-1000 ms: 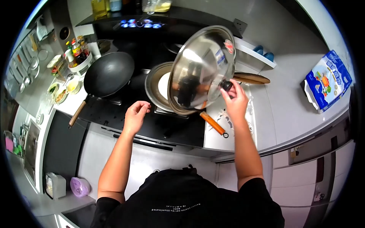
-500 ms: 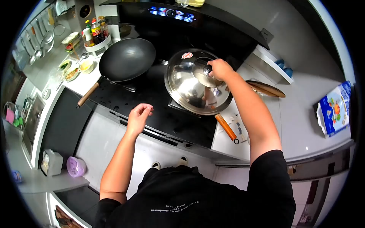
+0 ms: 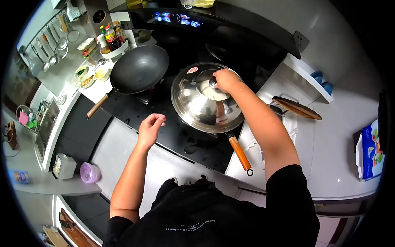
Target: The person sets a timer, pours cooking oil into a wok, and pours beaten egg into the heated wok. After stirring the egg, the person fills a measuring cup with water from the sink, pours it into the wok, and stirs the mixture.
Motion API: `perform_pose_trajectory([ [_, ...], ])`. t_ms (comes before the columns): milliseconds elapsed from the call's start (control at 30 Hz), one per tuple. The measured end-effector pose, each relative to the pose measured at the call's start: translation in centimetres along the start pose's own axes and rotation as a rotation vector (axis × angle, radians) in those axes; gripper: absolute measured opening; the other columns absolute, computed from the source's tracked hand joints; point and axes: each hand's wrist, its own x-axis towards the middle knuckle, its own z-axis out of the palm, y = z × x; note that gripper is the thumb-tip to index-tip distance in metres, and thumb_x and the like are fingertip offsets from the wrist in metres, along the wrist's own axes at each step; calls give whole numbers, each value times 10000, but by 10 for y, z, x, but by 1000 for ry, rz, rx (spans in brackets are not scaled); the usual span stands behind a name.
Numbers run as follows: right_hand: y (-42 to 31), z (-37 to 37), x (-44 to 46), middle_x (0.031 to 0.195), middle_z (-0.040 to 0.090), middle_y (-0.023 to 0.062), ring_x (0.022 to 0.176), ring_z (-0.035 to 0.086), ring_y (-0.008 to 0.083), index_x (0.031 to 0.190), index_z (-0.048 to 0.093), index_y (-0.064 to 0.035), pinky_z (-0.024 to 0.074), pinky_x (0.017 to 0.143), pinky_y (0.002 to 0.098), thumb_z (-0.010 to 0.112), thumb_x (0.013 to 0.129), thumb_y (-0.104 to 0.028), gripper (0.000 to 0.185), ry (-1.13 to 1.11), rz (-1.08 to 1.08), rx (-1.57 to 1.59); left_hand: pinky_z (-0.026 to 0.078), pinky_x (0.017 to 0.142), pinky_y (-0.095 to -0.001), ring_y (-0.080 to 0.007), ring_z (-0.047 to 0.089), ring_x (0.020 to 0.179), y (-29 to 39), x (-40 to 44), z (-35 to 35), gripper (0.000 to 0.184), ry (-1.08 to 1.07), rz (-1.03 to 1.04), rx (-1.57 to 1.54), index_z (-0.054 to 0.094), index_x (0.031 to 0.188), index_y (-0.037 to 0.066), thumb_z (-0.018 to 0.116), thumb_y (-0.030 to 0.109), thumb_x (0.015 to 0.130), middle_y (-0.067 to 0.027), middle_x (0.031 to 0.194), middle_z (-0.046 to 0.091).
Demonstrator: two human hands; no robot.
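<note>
The person's left arm (image 3: 130,181) reaches forward, slightly bent, the left hand (image 3: 149,128) raised and loosely curled in a relaxed half-fist. The right arm (image 3: 265,127) stretches farther forward, angling inward, the right hand (image 3: 227,81) palm-down and bent in a grip.

The stove (image 3: 177,138), wok (image 3: 140,68), hanging ladles (image 3: 52,60) and sauce bottles (image 3: 111,39) mark a kitchen.

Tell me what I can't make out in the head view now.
Head view, under the steel lid: contents hidden by the lid.
Head view, lid knob: partly covered by the right grip.
Head view, blue package: right side lost in the dark lens border.
Head view, sauce bottles: label print too small.
</note>
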Motion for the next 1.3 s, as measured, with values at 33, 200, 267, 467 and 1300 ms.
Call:
perform_pose_trajectory([
  [33,2,4,0,1134,617,125,1093,561,276,1150,623,-118,459,924,366,738,720,-235,460,39,-19,2,447,751,-234,-110,577,817,0,0,4,191,-1,-2,11,611,968,-2,563,177,919,-35,910,634],
  [200,2,12,-14,1113,595,113,1068,565,276,1156,614,-146,466,886,382,713,746,-265,438,187,-38,37,420,709,-232,-72,575,816,-9,7,6,219,-55,-7,95,617,988,57,538,254,930,5,928,636],
  [267,0,21,-22,1141,567,119,1085,545,282,1197,586,-152,448,904,393,717,745,-275,487,332,-4,106,423,698,-227,-69,578,806,-12,15,4,214,-75,-10,106,622,984,58,536,247,934,5,926,642],
  [467,-75,35,-73,1054,595,135,938,586,329,1143,587,-95,481,807,390,693,776,-250,412,627,4,493,422,680,-218,-64,579,781,-33,41,-4,197,-298,54,29,624,976,54,539,227,936,10,908,646],
  [1300,-322,400,-130,913,656,104,777,593,168,1098,555,-10,485,724,294,273,954,-573,646,531,1402,2262,435,721,-256,-114,596,829,-237,-27,-145,192,-877,-404,358,606,1001,56,518,216,940,-19,934,649],
])
